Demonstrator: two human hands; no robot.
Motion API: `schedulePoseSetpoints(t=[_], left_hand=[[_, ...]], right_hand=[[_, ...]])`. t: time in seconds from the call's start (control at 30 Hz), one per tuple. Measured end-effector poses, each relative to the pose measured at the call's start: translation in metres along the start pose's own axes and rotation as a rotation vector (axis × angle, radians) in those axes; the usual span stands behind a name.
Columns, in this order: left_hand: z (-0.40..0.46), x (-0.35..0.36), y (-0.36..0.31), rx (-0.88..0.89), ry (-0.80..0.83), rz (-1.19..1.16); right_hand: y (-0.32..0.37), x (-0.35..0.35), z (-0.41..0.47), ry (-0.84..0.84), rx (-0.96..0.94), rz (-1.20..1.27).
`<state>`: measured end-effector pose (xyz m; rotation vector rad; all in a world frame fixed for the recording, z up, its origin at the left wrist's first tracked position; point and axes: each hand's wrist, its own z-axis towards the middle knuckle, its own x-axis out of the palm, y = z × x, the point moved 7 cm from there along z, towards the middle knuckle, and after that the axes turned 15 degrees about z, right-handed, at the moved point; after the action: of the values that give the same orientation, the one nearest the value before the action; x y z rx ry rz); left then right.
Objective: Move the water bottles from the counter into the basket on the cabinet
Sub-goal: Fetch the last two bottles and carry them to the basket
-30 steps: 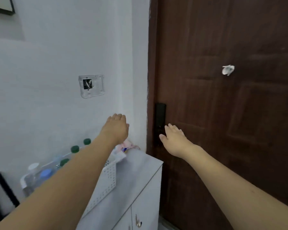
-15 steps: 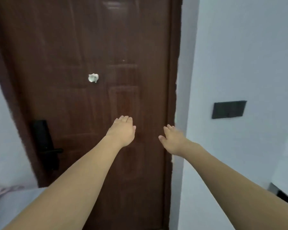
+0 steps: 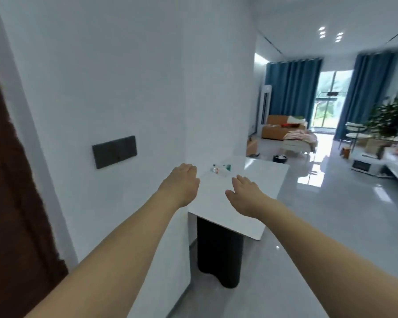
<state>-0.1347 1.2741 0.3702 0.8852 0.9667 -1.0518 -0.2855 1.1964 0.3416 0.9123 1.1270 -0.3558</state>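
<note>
A white counter (image 3: 251,191) on a dark base stretches away from me along the white wall. Small clear water bottles (image 3: 220,169) lie on its far left part, one with a green cap. My left hand (image 3: 182,182) and my right hand (image 3: 246,193) are both stretched out in front of me, fingers straight, palms down, holding nothing. Both hands hover before the near half of the counter, short of the bottles. The basket and cabinet are out of view.
A brown door (image 3: 7,203) edges the left side. A dark switch panel (image 3: 114,151) sits on the wall. Beyond the counter lie a glossy grey floor, an orange sofa (image 3: 278,128), blue curtains (image 3: 292,88) and a plant (image 3: 391,115).
My view has swung right, from the cabinet with the basket, past the brown door, to the counter and living room. Both hands stayed stretched out, holding nothing.
</note>
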Motion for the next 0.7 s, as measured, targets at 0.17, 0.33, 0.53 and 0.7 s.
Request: schedulePoseSetpoints(t=[0.17,0.33,0.53,0.7], left_hand=[[0.055,0.014,-0.101,0.178,-0.002,0.004],[0.103,0.029,-0.156,0.236,0.019,-0.024],[0.159,0.037,-0.187,0.264,0.006,-0.026],[0.205,0.051,-0.204,0.262,0.028,-0.024]], right_hand=[[-0.093,-0.045,-0.014,-0.083,0.165,0.014],[-0.152,-0.065,-0.007,-0.11,0.216,0.036],[-0.204,-0.084,0.019,-0.126,0.242,0.042],[-0.242,-0.095,0.048,-0.116,0.276,0.039]])
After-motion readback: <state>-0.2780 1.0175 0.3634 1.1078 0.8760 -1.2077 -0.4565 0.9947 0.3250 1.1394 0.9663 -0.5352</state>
